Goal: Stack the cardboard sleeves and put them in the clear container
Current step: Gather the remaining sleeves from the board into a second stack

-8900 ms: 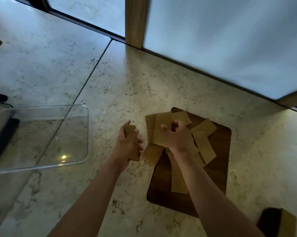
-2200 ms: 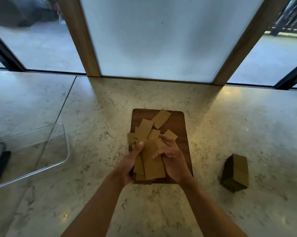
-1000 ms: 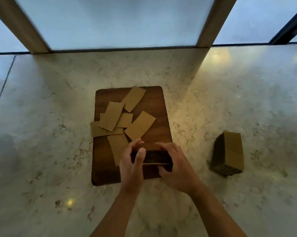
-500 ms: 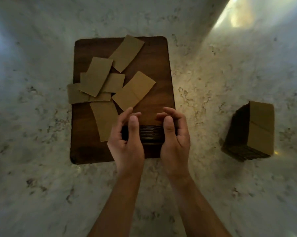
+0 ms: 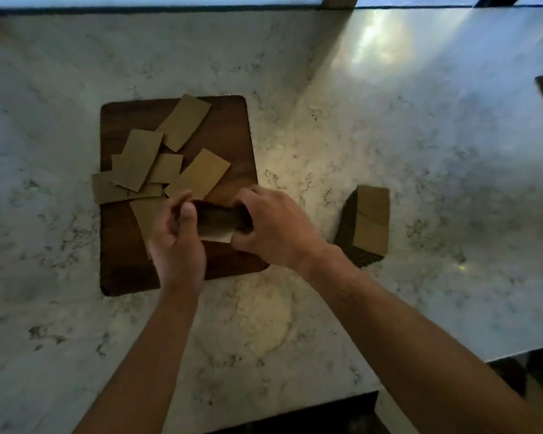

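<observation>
Cardboard sleeves lay in three groups. A small stack [image 5: 217, 222] was gripped between both hands above the near right part of the wooden board [image 5: 232, 133]. The left hand [image 5: 177, 239] clasped the stack's left end, thumb raised along the near face and fingers curled behind. The right hand [image 5: 273, 227] clasped the right end, fingers wrapped over the top and thumb beneath. Half a second earlier the stack had stood edge-up and level between the two hands, held symmetrically; it was now tilted, with a pale flat face showing at its lower edge, and the right hand had shifted further over it.

Loose sleeves [image 5: 198, 173] remained scattered flat on the board's far and left portion, overlapping one another, in the same arrangement as before; one [image 5: 105, 187] overhung the left edge. A finished stack of sleeves [image 5: 370, 222] stood on the marble surface [image 5: 420, 136] to the right of the board, apart from it, unchanged in position.

The view had pulled back, so the surface's near edge and a dark gap below it were visible. The clear container, seen at the left two seconds earlier, was out of view.
</observation>
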`<action>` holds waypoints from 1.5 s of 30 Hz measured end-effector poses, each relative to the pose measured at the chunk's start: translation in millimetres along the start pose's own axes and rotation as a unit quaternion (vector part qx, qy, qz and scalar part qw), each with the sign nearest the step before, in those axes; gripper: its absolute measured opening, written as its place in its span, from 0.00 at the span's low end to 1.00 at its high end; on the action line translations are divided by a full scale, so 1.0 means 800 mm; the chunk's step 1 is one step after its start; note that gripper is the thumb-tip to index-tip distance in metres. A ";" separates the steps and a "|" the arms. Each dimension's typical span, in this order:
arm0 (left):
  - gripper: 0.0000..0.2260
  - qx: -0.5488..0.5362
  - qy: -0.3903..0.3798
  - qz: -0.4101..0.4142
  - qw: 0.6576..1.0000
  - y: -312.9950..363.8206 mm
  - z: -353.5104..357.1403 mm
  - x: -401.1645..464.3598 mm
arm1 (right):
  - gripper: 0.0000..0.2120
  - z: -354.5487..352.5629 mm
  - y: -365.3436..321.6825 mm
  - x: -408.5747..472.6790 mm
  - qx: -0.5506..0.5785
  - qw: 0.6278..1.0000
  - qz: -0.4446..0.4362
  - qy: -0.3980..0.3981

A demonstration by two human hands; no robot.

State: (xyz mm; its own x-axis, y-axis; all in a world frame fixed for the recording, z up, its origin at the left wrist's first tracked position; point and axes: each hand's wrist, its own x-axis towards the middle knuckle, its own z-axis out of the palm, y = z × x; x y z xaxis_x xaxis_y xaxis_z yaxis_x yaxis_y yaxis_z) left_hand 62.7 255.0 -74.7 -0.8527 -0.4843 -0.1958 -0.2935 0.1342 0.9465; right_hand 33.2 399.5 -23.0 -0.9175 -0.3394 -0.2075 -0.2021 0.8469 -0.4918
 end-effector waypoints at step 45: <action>0.31 0.073 -0.319 -0.244 0.913 0.105 0.157 -0.105 | 0.14 -0.024 0.134 -0.168 0.538 0.580 0.562 0.242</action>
State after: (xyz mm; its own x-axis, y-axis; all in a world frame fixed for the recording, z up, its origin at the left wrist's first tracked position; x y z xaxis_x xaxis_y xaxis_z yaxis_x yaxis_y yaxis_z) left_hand 55.7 415.7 -11.0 -0.6703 0.0789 -0.7379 -0.7198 0.1727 0.6724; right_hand 128.6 543.7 -31.3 -0.3043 0.5547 -0.7744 0.7084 -0.4118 -0.5733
